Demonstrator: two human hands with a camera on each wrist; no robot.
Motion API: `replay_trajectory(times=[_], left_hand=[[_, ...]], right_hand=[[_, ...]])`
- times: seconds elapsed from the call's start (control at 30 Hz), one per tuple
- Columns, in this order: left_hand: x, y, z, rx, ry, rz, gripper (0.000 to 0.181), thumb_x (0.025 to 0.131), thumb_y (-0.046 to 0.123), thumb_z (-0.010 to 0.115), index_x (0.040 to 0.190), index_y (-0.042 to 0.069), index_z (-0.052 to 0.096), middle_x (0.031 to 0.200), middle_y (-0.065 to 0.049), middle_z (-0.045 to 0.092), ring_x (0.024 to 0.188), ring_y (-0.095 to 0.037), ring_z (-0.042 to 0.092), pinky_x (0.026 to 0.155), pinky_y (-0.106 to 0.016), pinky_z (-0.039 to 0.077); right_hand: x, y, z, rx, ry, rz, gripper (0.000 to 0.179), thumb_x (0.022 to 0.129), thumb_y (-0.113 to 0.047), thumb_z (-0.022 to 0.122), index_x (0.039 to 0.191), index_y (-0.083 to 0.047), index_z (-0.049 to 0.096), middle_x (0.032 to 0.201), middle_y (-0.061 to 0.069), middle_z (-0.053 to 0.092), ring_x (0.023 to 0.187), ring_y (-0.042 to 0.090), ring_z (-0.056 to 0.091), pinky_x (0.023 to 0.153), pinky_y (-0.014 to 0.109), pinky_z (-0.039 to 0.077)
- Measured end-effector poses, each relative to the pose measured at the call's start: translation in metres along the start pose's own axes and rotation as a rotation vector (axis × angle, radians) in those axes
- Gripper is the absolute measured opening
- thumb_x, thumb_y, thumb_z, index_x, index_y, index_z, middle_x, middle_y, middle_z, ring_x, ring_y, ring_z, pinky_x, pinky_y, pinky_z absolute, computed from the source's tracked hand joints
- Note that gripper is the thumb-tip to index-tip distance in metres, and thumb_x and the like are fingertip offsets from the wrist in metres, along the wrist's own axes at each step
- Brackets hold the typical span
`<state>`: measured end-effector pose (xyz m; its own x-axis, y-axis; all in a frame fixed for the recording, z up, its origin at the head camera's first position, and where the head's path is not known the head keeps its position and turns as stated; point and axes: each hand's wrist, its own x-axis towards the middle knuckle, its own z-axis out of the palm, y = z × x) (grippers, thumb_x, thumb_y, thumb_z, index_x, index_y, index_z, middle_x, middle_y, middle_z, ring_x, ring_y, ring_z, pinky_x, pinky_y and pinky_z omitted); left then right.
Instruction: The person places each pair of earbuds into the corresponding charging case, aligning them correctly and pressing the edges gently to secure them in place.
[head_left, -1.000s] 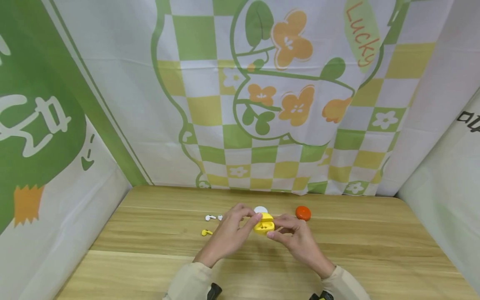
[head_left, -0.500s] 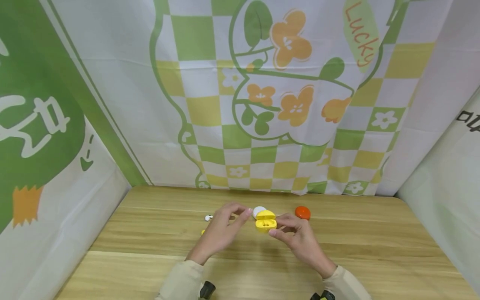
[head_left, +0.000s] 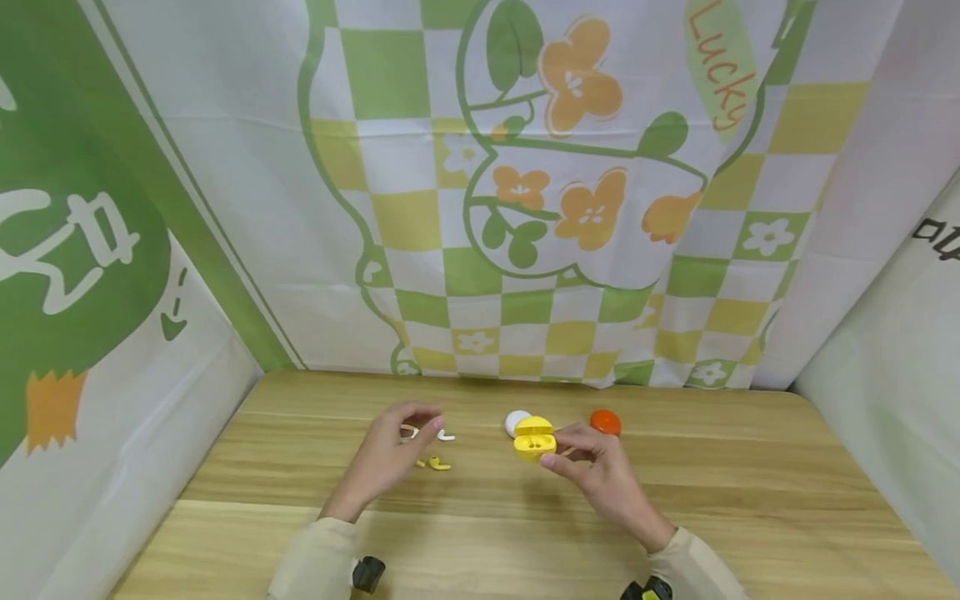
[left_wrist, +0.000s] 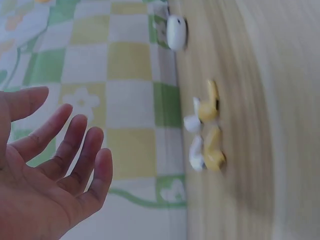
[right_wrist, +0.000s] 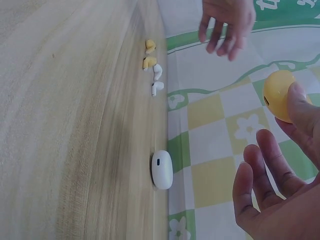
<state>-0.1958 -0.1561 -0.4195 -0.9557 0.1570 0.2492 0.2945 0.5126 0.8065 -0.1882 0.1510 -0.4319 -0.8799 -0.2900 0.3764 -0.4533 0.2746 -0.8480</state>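
Observation:
My right hand [head_left: 603, 479] pinches a yellow earbud case [head_left: 534, 447] between thumb and fingers, held up over the table with its lid raised. The right wrist view shows the rounded yellow case [right_wrist: 279, 96] at the thumb. My left hand [head_left: 386, 454] hovers above the earbuds, fingers loosely bent, and the left wrist view shows nothing in the palm. Two yellow earbuds [left_wrist: 215, 155] lie beside two white earbuds [left_wrist: 192, 123] on the table. In the head view the left hand partly covers them.
Behind the yellow case a white earbud case [head_left: 516, 422] rests on the wooden table [head_left: 712, 483], lid down. A round orange-red case [head_left: 606, 422] sits to its right, near my right fingers. A patterned cloth [head_left: 472, 317] hangs along the table's back edge.
My left hand has let go of the yellow case and moved left over the earbuds. The case's lid has swung up further, while the right hand stays nearly in place.

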Motion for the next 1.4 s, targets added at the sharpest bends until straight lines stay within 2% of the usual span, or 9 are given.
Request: replay_trajectory(times=[0.2, 0.4, 0.53, 0.73, 1.03, 1.2, 1.4], left_hand=[[-0.005, -0.019, -0.012, 0.041, 0.005, -0.044, 0.025, 0.101, 0.019, 0.066, 0.12, 0.004, 0.069, 0.115, -0.007, 0.067, 0.106, -0.025, 0.061, 0.094, -0.051, 0.05], [-0.01, -0.031, -0.02, 0.082, -0.017, -0.116, 0.027, 0.098, 0.018, 0.069, 0.119, 0.0, 0.069, 0.114, -0.011, 0.066, 0.105, -0.029, 0.061, 0.09, -0.049, 0.052], [-0.011, -0.037, -0.021, 0.11, -0.041, -0.174, 0.025, 0.095, 0.016, 0.072, 0.115, 0.001, 0.071, 0.115, -0.014, 0.068, 0.105, -0.03, 0.061, 0.088, -0.049, 0.053], [-0.01, -0.046, -0.019, 0.152, -0.064, -0.226, 0.031, 0.087, 0.014, 0.08, 0.113, 0.0, 0.072, 0.112, -0.013, 0.07, 0.102, -0.029, 0.063, 0.089, -0.051, 0.052], [-0.006, -0.056, -0.013, 0.2, -0.093, -0.25, 0.036, 0.08, 0.013, 0.085, 0.112, 0.001, 0.073, 0.119, -0.02, 0.07, 0.114, -0.04, 0.063, 0.1, -0.059, 0.046], [-0.005, -0.056, -0.012, 0.242, -0.102, -0.224, 0.037, 0.078, 0.014, 0.087, 0.109, 0.001, 0.074, 0.114, -0.02, 0.071, 0.11, -0.041, 0.064, 0.098, -0.061, 0.046], [-0.004, -0.059, -0.01, 0.28, -0.093, -0.222, 0.038, 0.075, 0.017, 0.089, 0.108, 0.004, 0.075, 0.111, -0.015, 0.073, 0.108, -0.039, 0.063, 0.097, -0.062, 0.044]], right_hand=[[0.001, 0.0, 0.001, 0.0, 0.002, 0.006, 0.019, 0.086, -0.009, 0.08, 0.105, -0.006, 0.079, 0.101, 0.004, 0.072, 0.09, 0.013, 0.065, 0.078, 0.031, 0.056], [0.001, -0.002, 0.002, -0.005, 0.001, 0.016, 0.019, 0.086, -0.009, 0.081, 0.104, -0.007, 0.079, 0.101, 0.004, 0.071, 0.09, 0.012, 0.064, 0.078, 0.031, 0.056], [0.001, -0.002, 0.003, -0.006, -0.002, 0.026, 0.019, 0.085, -0.01, 0.081, 0.104, -0.007, 0.079, 0.1, 0.003, 0.071, 0.089, 0.013, 0.065, 0.078, 0.031, 0.057], [0.001, -0.003, 0.005, -0.008, -0.006, 0.05, 0.02, 0.085, -0.009, 0.081, 0.104, -0.007, 0.079, 0.1, 0.004, 0.07, 0.09, 0.013, 0.064, 0.079, 0.031, 0.057], [0.001, -0.001, 0.007, 0.0, -0.01, 0.034, 0.024, 0.084, -0.008, 0.082, 0.107, -0.005, 0.079, 0.104, 0.006, 0.071, 0.091, 0.013, 0.064, 0.078, 0.03, 0.057], [0.001, 0.0, 0.007, -0.004, -0.013, 0.036, 0.023, 0.084, -0.009, 0.082, 0.107, -0.005, 0.079, 0.104, 0.006, 0.071, 0.091, 0.013, 0.064, 0.078, 0.03, 0.057], [0.001, -0.001, 0.007, -0.007, -0.02, 0.056, 0.023, 0.085, -0.011, 0.081, 0.107, -0.007, 0.079, 0.105, 0.005, 0.071, 0.093, 0.014, 0.063, 0.079, 0.03, 0.057]])
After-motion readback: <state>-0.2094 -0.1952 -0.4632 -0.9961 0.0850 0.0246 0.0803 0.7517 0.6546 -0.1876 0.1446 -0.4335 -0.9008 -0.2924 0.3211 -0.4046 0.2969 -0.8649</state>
